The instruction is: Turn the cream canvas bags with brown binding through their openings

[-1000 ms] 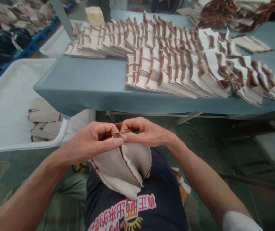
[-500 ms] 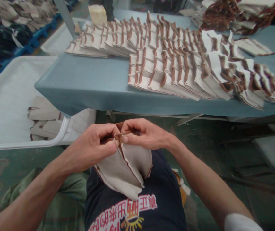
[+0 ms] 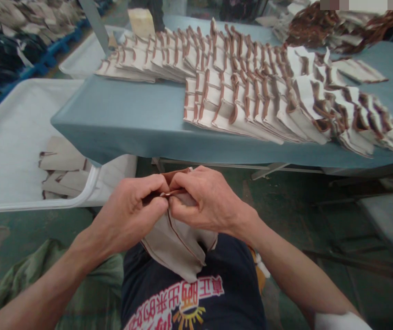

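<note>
A pale grey-white sewn piece (image 3: 179, 243) with brown edges hangs over my lap, its brown seam running down the middle. My left hand (image 3: 130, 206) pinches the top edge between thumb and index finger. Right beside it, my right hand (image 3: 206, 197) grips the same edge, fingers curled in and thumb pressed on the near side. The two thumb tips almost meet at the seam. Between the hands the brown inner side shows at the opening. The curled fingers partly hide the top of the piece.
Ahead is a blue-covered table (image 3: 120, 110) with rows of similar pieces (image 3: 244, 96) standing on it. To the left, a white bin (image 3: 7, 133) holds a few pale pieces (image 3: 63, 165). A brown heap (image 3: 313, 25) lies at the back right.
My right hand has curled further over the top edge, its fingers more bent and its wrist slightly lower. The piece's top edge is pulled straighter between the hands and its lower part has shifted slightly.
</note>
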A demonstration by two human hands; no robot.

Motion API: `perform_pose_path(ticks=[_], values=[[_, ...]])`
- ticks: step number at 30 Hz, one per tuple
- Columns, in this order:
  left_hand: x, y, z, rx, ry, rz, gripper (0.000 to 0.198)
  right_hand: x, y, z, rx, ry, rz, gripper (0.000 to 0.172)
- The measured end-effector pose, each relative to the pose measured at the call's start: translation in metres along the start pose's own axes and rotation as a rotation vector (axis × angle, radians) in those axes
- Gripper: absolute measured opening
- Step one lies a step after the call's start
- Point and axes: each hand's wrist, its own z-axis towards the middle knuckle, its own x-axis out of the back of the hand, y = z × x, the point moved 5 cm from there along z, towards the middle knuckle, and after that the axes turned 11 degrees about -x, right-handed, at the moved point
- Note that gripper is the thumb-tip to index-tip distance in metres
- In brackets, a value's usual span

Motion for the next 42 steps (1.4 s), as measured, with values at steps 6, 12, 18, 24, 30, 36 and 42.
perform_pose_path(ticks=[6, 12, 18, 24, 30, 36, 42], values=[[-0.004, -0.017, -0.004, 0.118, -0.058, -0.071, 0.022, -0.012, 0.024, 0.002, -0.193, -0.086, 0.336, 0.014], [-0.004, -0.014, -0.005, 0.106, -0.023, -0.099, 0.020, -0.015, 0.027, 0.001, -0.189, -0.125, 0.480, 0.018], [-0.005, -0.014, -0.007, 0.115, 0.076, -0.100, 0.020, -0.030, 0.029, 0.009, -0.155, -0.282, 0.752, 0.033], [-0.005, -0.010, -0.011, 0.062, 0.024, -0.007, 0.019, -0.028, 0.032, 0.005, -0.172, -0.235, 0.634, 0.027], [0.003, -0.004, -0.009, -0.074, -0.012, 0.184, 0.020, -0.014, 0.025, 0.005, -0.154, -0.191, 0.384, 0.020], [0.001, 0.003, -0.006, -0.321, -0.066, 0.437, 0.027, -0.013, 0.028, 0.008, -0.148, -0.148, 0.372, 0.013], [-0.008, 0.000, -0.005, -0.510, 0.031, 0.498, 0.035, -0.018, 0.045, 0.003, -0.212, -0.031, 0.490, 0.016]])
